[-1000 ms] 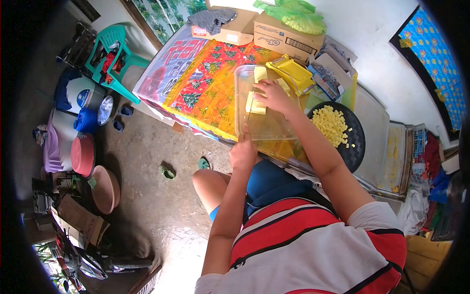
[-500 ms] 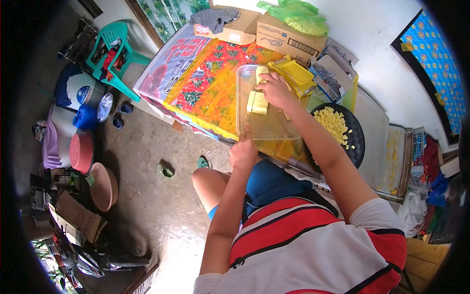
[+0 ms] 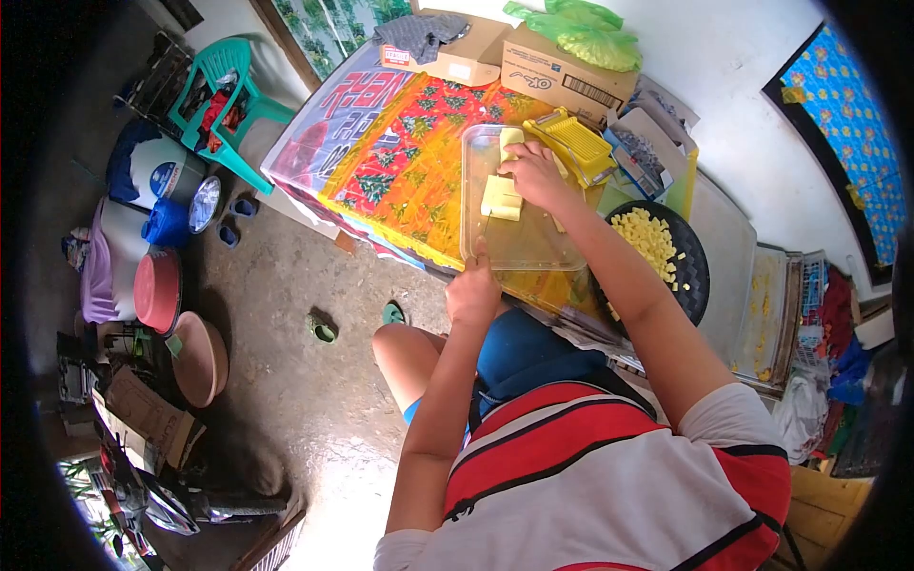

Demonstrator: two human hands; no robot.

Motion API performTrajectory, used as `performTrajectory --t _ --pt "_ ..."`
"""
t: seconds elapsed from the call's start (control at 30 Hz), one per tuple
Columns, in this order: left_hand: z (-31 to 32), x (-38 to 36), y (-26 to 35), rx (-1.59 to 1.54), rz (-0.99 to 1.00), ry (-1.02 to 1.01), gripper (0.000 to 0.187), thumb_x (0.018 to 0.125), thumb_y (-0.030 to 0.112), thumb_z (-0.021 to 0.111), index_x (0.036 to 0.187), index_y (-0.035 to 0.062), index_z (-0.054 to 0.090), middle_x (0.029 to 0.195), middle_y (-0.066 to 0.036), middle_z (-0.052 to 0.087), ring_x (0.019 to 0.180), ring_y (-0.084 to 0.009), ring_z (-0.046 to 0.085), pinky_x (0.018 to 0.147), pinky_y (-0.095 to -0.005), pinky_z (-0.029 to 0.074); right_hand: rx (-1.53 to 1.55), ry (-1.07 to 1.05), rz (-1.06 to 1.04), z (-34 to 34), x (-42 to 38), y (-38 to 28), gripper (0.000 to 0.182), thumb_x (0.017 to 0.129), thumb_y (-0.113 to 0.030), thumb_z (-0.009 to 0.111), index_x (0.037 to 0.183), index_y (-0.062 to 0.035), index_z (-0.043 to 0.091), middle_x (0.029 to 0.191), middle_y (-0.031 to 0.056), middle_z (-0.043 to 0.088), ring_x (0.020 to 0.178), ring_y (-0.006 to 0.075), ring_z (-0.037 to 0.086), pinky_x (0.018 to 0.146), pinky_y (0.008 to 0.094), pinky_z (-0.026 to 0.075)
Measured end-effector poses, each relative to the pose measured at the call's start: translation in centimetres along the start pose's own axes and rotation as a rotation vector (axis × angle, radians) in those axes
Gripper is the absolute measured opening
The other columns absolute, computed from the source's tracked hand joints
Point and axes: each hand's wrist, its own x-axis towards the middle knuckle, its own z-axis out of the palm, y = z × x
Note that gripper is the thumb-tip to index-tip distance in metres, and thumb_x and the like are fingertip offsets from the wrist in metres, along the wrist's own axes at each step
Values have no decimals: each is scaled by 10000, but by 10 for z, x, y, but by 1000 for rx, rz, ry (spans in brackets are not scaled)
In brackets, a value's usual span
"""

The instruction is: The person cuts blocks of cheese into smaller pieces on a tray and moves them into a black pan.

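Note:
My left hand (image 3: pixel 473 293) is closed round the handle of a knife at the near edge of a clear plastic tray (image 3: pixel 468 181). The knife's thin blade (image 3: pixel 488 226) reaches to a pale yellow block (image 3: pixel 501 202) lying in the tray. My right hand (image 3: pixel 538 179) leans over the tray from the right, its bent fingers on another pale yellow piece (image 3: pixel 510 141). Part of that piece is hidden under the fingers. More yellow pieces show partly beside my right hand. Small yellow cubes (image 3: pixel 643 238) lie on a round black tray (image 3: pixel 698 276) right of my forearm.
A yellow slotted plastic rack (image 3: pixel 576 143) stands by the tray on the patterned tablecloth (image 3: pixel 381 190). Cardboard boxes (image 3: pixel 562 81) line the back. A green chair (image 3: pixel 224 100), basins (image 3: pixel 198 357) and slippers (image 3: pixel 322 328) are at the left.
Both hands keep nearly the same position over the tray. The view has shifted very slightly; nothing has been taken up or let go.

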Motion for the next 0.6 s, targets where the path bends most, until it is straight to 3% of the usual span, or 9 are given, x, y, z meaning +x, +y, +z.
performTrajectory --t 0.07,0.17,0.47,0.6 --pt "1 0 -1 -9 5 6 557 851 202 499 1394 146 388 1002 -131 650 731 -340 673 620 -473 542 4 -12 4 0 1 -1 300 773 -74 558 957 -234 732 1288 4 524 1191 205 412 954 374 296" --pt "-14 2 3 6 -10 -149 639 846 196 513 1441 117 294 1106 -152 614 825 -332 675 699 -451 547 3 -29 12 2 1 0 299 772 -73 560 953 -238 732 1289 6 526 1195 208 412 955 375 296" --pt "-15 3 0 -1 7 -165 642 845 197 511 1444 112 297 1104 -159 617 825 -335 675 694 -461 544 -2 -71 38 2 1 -2 288 785 -91 557 952 -248 732 1311 1 506 1216 212 391 962 382 288" --pt "-3 1 -3 -15 22 11 534 852 198 499 1378 141 428 972 -131 664 735 -329 675 632 -468 541 -6 -62 32 5 1 0 271 792 -108 553 938 -248 734 1327 -6 487 1228 211 374 968 389 281"
